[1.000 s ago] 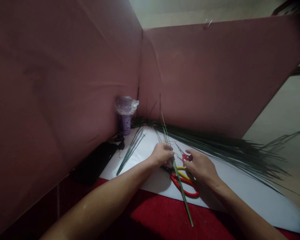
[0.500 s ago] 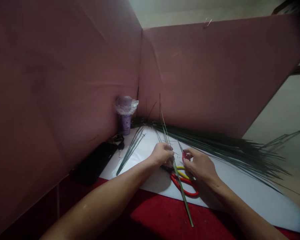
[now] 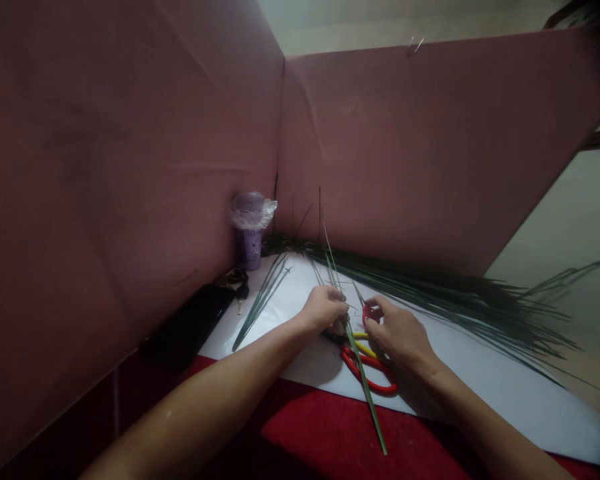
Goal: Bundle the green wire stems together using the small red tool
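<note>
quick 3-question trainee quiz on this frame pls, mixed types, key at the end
1. True or false: the left hand pinches a long green leaf strip that runs down onto the red cloth.
2. Multiple choice: the big pile of green strips lies A) along the back panel, B) on the black case, C) inside the purple cup.
3. Fill in: under the right hand lie scissors with red handles and a pair with ____ handles.

Key: 1 true; 2 A; 3 yellow.
</note>
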`<control>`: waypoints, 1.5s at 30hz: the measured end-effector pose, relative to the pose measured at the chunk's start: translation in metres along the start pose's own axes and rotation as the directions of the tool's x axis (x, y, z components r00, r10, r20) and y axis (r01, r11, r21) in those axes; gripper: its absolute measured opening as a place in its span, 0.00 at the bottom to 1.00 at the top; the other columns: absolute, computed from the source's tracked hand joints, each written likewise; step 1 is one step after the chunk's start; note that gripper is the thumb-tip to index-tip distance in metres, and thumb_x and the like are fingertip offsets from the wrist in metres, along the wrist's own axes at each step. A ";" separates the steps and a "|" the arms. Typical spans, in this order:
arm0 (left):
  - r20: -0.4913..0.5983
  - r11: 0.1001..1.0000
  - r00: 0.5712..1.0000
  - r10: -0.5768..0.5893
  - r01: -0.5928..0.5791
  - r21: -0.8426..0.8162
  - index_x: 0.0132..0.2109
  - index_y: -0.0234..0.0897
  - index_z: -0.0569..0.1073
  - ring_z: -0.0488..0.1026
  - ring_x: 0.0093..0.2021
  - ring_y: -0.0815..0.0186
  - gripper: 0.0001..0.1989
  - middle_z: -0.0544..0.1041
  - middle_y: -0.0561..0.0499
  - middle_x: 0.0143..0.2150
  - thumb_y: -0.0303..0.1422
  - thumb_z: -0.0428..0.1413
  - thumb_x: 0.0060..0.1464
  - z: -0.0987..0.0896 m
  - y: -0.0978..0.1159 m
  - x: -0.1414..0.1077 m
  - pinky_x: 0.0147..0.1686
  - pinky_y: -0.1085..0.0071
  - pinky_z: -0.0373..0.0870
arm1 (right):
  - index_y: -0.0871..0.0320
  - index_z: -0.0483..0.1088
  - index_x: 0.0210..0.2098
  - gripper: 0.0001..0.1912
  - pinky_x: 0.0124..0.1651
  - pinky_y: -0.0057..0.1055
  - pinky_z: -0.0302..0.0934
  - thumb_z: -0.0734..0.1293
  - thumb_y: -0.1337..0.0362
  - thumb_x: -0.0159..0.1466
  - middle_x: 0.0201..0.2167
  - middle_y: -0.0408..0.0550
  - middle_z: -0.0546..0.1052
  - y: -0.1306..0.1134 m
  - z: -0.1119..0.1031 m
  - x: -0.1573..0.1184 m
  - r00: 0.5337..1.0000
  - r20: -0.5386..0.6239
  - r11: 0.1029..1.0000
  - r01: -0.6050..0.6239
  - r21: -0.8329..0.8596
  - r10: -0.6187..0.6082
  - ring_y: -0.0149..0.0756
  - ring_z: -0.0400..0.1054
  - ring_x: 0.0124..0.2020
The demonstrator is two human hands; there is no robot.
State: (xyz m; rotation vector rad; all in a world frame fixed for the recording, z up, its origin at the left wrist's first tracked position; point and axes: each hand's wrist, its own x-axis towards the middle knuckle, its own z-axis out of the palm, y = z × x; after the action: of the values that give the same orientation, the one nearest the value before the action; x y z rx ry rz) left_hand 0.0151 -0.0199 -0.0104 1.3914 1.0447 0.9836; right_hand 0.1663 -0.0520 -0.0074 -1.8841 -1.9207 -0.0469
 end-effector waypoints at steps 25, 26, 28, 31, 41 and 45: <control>0.032 1.000 0.999 0.017 -0.017 -0.009 0.33 0.30 0.65 0.58 0.09 0.77 0.05 0.65 0.59 0.15 0.20 0.51 0.45 0.000 0.002 -0.002 0.09 0.81 0.53 | 0.56 0.67 0.38 0.11 0.29 0.26 0.50 0.60 0.68 0.55 0.27 0.46 0.75 0.001 0.003 0.001 0.997 -0.053 0.994 0.056 0.092 -0.051 0.34 0.67 0.28; 0.033 1.000 0.999 0.019 -0.019 -0.009 0.33 0.30 0.65 0.58 0.09 0.77 0.06 0.65 0.59 0.15 0.21 0.51 0.45 0.000 0.001 -0.002 0.10 0.81 0.54 | 0.56 0.67 0.38 0.11 0.30 0.26 0.50 0.59 0.68 0.55 0.27 0.46 0.75 0.001 0.003 0.001 0.997 -0.058 0.994 0.061 0.088 -0.056 0.35 0.68 0.29; 0.035 1.000 0.999 0.019 -0.019 -0.007 0.34 0.30 0.66 0.58 0.09 0.77 0.06 0.64 0.59 0.14 0.21 0.51 0.45 0.000 0.000 -0.002 0.10 0.80 0.54 | 0.55 0.67 0.37 0.11 0.30 0.26 0.50 0.59 0.68 0.55 0.28 0.46 0.75 0.001 0.003 0.001 0.996 -0.059 0.995 0.067 0.080 -0.063 0.35 0.68 0.30; 0.036 1.000 0.999 0.019 -0.020 0.007 0.34 0.30 0.66 0.59 0.09 0.76 0.06 0.65 0.59 0.15 0.22 0.51 0.45 0.000 0.000 -0.001 0.10 0.80 0.55 | 0.55 0.67 0.36 0.10 0.30 0.27 0.50 0.59 0.67 0.55 0.28 0.46 0.75 0.001 0.004 0.001 0.997 -0.052 0.995 0.068 0.067 -0.065 0.36 0.68 0.30; 0.046 0.999 0.999 0.017 -0.018 0.032 0.34 0.29 0.67 0.60 0.10 0.75 0.06 0.65 0.57 0.15 0.21 0.51 0.45 -0.001 0.001 -0.001 0.11 0.80 0.56 | 0.54 0.68 0.36 0.10 0.29 0.26 0.48 0.60 0.66 0.56 0.28 0.46 0.75 0.001 0.006 -0.001 0.997 -0.028 0.997 0.066 0.037 -0.065 0.35 0.67 0.30; 0.052 0.999 0.998 0.026 -0.028 0.047 0.34 0.29 0.67 0.62 0.11 0.74 0.06 0.67 0.57 0.16 0.22 0.51 0.45 -0.001 -0.001 0.000 0.10 0.79 0.56 | 0.54 0.67 0.36 0.09 0.29 0.27 0.48 0.59 0.65 0.56 0.28 0.45 0.75 0.001 0.005 -0.002 0.997 -0.020 0.997 0.075 0.024 -0.074 0.35 0.67 0.30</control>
State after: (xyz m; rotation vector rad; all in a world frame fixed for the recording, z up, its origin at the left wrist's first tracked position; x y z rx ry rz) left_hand 0.0142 -0.0191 -0.0118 1.4655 1.0188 0.9428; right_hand 0.1656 -0.0520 -0.0132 -1.7896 -1.9697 -0.0639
